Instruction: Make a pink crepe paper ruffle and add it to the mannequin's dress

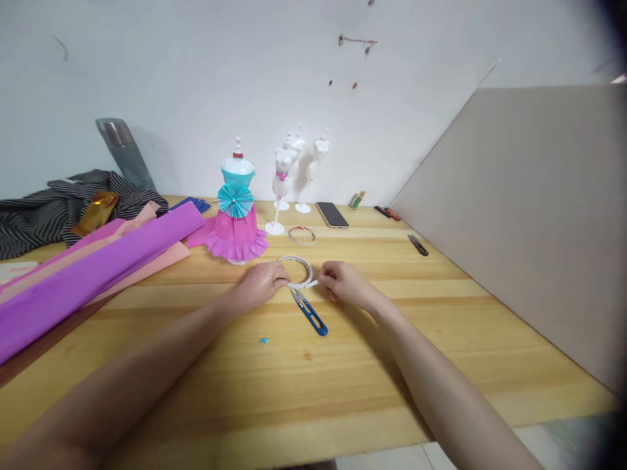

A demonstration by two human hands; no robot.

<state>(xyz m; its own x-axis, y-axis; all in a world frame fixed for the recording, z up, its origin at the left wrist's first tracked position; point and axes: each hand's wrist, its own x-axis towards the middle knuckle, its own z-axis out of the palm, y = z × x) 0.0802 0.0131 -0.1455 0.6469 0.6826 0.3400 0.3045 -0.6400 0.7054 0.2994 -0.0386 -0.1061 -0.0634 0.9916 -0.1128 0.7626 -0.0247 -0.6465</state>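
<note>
My left hand (264, 282) grips the left edge of a narrow white roll of tape (309, 269). In my right hand (341, 282), the fingers pinch the loose end of the tape, and a short strip runs between the roll and them. Just below the roll lies a pair of blue thread snips (313, 318), blades pointing toward the roll. A tiny blue scrap (264, 340) rests on the table to their left. Behind my left hand stands a small dress form (236, 225) wearing a turquoise top, a pleated turquoise rosette and a ruffled pink skirt.
Rolled purple crepe paper (112, 274) and peach sheets cover the left side, beside striped cloth (29, 202) and a leaning flask (126, 153). White mini dress forms (283, 186), another tape roll (302, 235), a phone (332, 215) and a cutter (418, 245) sit further back. A partition (548, 215) bounds the right.
</note>
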